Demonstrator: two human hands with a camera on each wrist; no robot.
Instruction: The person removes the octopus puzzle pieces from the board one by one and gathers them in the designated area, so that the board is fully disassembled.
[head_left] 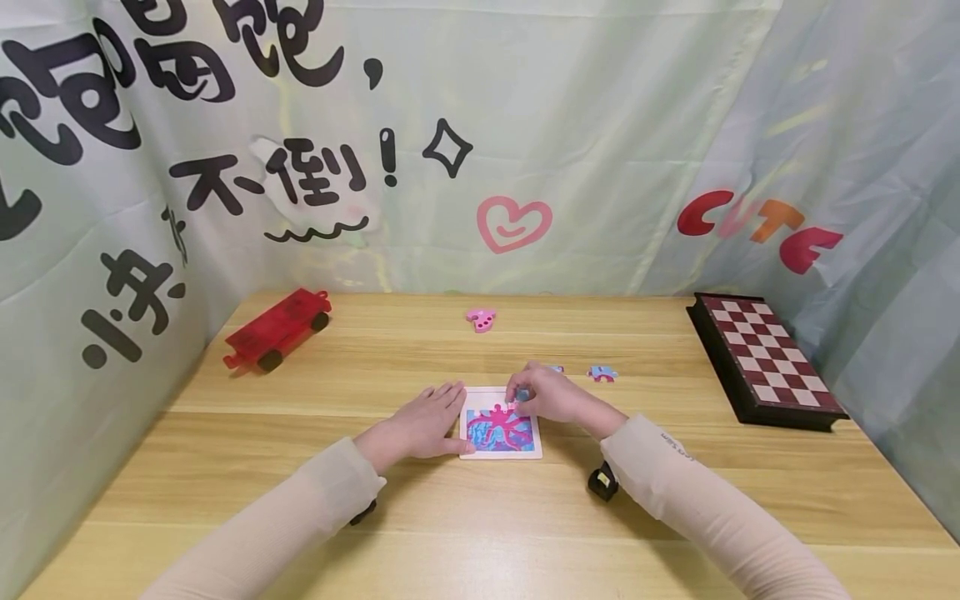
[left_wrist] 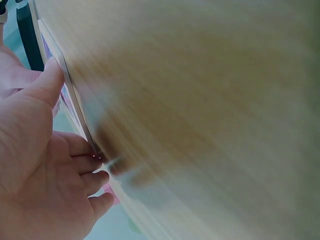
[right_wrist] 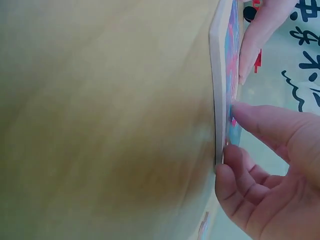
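Observation:
A white-framed jigsaw puzzle (head_left: 498,429) lies on the table, its lower part filled with a pink octopus on blue. The left hand (head_left: 423,421) rests along its left edge, fingers straight, thumb touching the lower left corner of the frame. Over the upper right part of the puzzle, the right hand (head_left: 551,396) pinches a light blue puzzle piece (right_wrist: 234,135) between thumb and curled fingers. The fingers hide much of that piece. Beyond the right hand are two loose puzzle pieces, one partly covered by the hand and another puzzle piece (head_left: 602,373) lying to its right.
On the wooden table (head_left: 480,533), a red toy car (head_left: 279,331) stands at the back left. A pink piece with dark dots (head_left: 482,319) lies at the back middle, and a checkered board box (head_left: 768,358) at the right. Printed cloth hangs behind.

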